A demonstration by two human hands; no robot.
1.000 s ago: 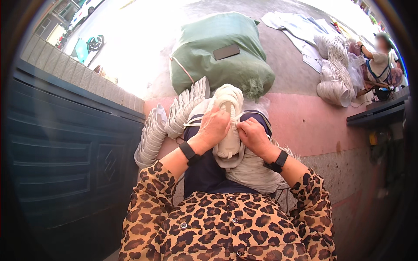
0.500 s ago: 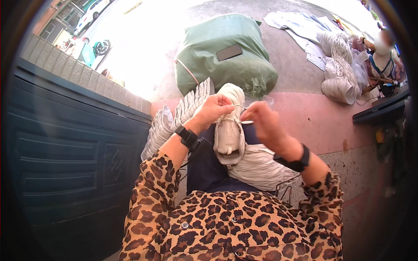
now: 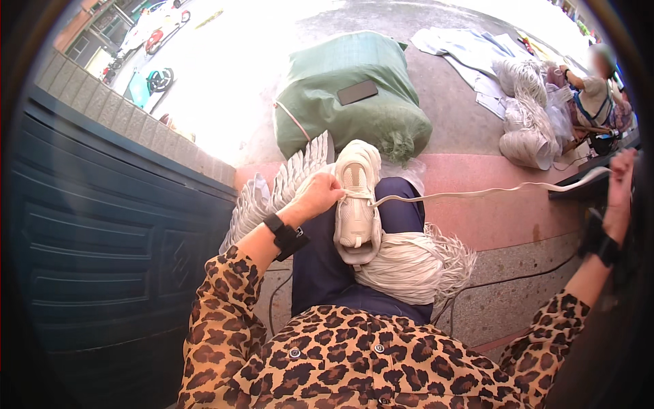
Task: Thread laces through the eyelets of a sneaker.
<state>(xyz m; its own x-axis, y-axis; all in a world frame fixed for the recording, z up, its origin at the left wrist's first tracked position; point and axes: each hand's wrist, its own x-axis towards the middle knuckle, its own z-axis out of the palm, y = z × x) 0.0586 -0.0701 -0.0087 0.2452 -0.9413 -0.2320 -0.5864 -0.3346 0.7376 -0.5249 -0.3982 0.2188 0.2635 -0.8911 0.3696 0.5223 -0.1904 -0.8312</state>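
A cream sneaker rests on my lap, its toe pointing away from me and its opening towards me. My left hand is closed at the sneaker's left side, fingertips pinching by the lacing; exactly what lies between them is small. Far out to the right, my right hand is closed around a flat cream shoelace. That lace stretches, slightly wavy, from the sneaker's eyelets across to the hand. Beside the sneaker, a thick bundle of cream laces lies over my right thigh.
Pale sneakers stand stacked in rows at my left, by a dark blue door. Ahead sits a big green sack with a phone on it. Bundled laces and a seated person are at the far right.
My right hand has swung from beside the sneaker far to the right, drawing the lace out long. My left hand has lowered slightly towards the sneaker's left side.
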